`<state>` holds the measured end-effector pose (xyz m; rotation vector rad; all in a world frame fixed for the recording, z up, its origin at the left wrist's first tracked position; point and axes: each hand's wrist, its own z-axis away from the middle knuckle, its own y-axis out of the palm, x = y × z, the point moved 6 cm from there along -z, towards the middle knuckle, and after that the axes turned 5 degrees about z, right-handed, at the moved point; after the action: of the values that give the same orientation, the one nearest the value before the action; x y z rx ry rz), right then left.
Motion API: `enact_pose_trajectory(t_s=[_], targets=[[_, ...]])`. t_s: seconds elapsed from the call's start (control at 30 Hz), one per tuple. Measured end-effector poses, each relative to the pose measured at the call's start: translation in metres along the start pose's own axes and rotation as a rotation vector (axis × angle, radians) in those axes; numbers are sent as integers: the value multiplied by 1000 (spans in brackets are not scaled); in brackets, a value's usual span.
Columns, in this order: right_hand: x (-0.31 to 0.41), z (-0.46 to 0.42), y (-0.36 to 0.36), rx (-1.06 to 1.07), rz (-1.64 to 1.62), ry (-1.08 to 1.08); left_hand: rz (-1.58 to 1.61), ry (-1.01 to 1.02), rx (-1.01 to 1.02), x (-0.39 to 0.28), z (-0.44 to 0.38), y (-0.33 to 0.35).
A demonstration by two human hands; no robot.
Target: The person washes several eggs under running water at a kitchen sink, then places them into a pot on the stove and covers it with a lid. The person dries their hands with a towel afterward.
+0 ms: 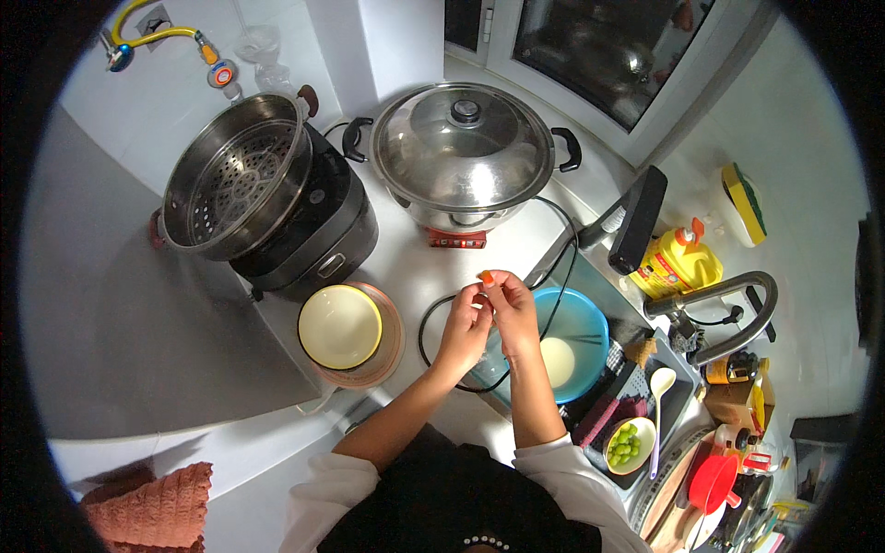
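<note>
My left hand point(467, 330) and my right hand point(514, 312) meet in front of me, fingertips touching, above the counter beside the sink. A small orange spot shows at the right thumb tip; whether it is a nail or a tiny held piece I cannot tell. What lies between the fingers is hidden. Just right of and below the hands, a light blue plastic basin point(593, 314) holds a pale round bowl point(557, 363) and dark thin sticks. A black power cord point(423, 332) loops around behind both hands.
A lidded steel electric pot point(463, 162) stands at the back. Left are a steamer pot point(238, 173) on a black appliance point(325, 242) and a cream bowl point(339, 326). Right are a faucet point(753, 280), yellow soap bottle point(681, 259), green fruit point(623, 446) and a red ladle point(712, 484).
</note>
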<state>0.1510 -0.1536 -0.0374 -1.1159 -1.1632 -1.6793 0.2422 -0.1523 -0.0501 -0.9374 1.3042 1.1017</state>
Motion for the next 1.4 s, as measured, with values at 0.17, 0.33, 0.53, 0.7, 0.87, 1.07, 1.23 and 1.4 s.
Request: enact_pose_trajectory(t_s=[0.17, 0.33, 0.53, 0.7, 0.87, 1.07, 1.23, 1.4], targets=[[30, 24, 7, 19, 42, -127, -323, 249, 75, -70, 31, -2], [67, 56, 30, 225, 43, -229, -510, 378, 83, -120, 66, -24], [96, 84, 59, 421, 107, -474, -739, 548, -36, -160, 117, -58], [121, 119, 107, 647, 155, -649, -1073, 710, -266, -205, 168, -77], [133, 149, 148, 824, 144, -718, -1247, 966, -720, -248, 236, -109], [135, 188, 202, 1083, 184, -763, -1247, 1036, -1634, -291, 312, -155], [144, 218, 238, 1150, 216, -895, -743, 962, -1507, -290, 327, -206], [160, 251, 278, 1195, 188, -1174, -553, 942, -1351, -279, 336, -208]])
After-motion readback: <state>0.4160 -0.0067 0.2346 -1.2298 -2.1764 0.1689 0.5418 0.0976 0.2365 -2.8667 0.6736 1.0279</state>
